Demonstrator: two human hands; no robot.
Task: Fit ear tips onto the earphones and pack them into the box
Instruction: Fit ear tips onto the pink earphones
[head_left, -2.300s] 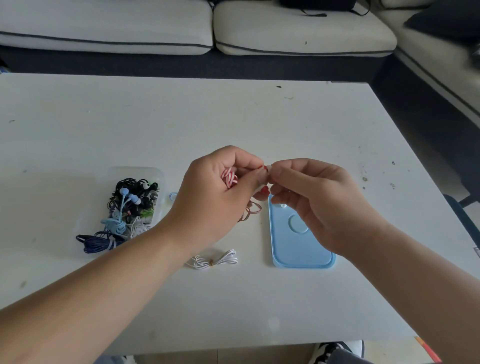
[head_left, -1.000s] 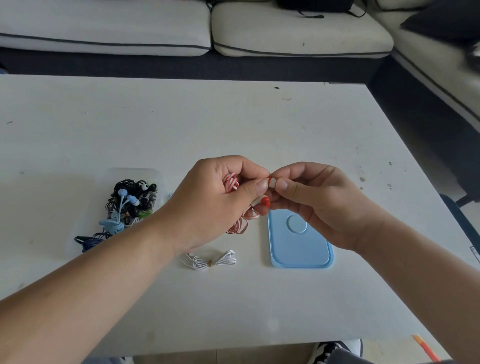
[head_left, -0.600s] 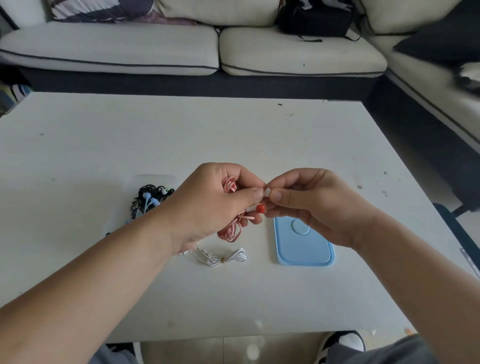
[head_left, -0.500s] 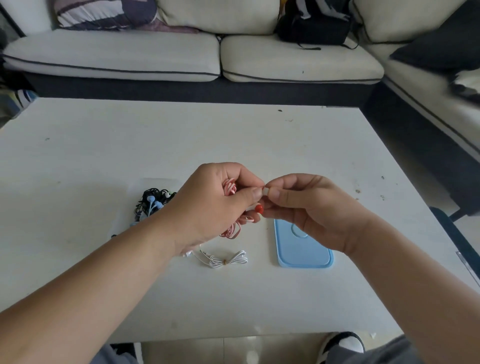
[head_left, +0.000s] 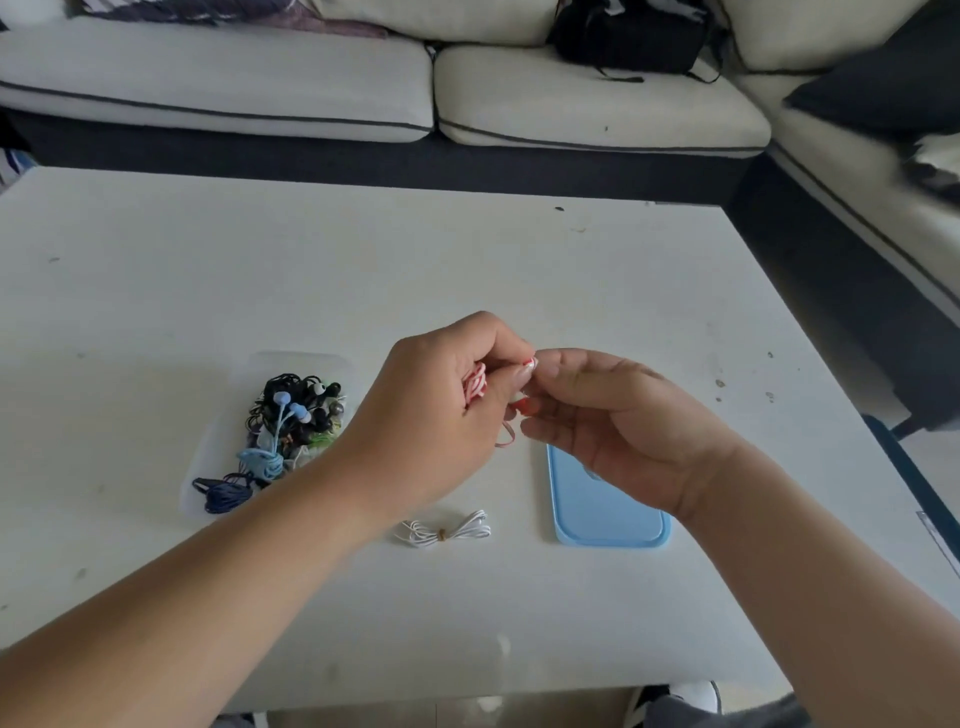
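My left hand (head_left: 436, 415) is closed around a coiled red-and-white earphone (head_left: 475, 387), whose cable loops out below the fingers. My right hand (head_left: 613, 421) meets it at the fingertips, its thumb and forefinger against the red earbud end with a small white ear tip (head_left: 531, 362); the other fingers are loosely spread. A clear plastic box (head_left: 218, 447) on the table to the left holds a tangle of black, blue and green earphones (head_left: 296, 415). Its light blue lid (head_left: 597, 514) lies flat below my right hand. A bundled white earphone (head_left: 444, 531) lies between box and lid.
The white table (head_left: 363, 270) carries small dark specks near its right side. A cream sofa (head_left: 571, 104) with a black bag (head_left: 628, 36) runs along the far edge and wraps around to the right. A shoe (head_left: 675, 701) shows under the near table edge.
The view has tilted back down a little. My hands stay together at the earbud, and my right hand's lower fingers have opened out from the tight pinch.
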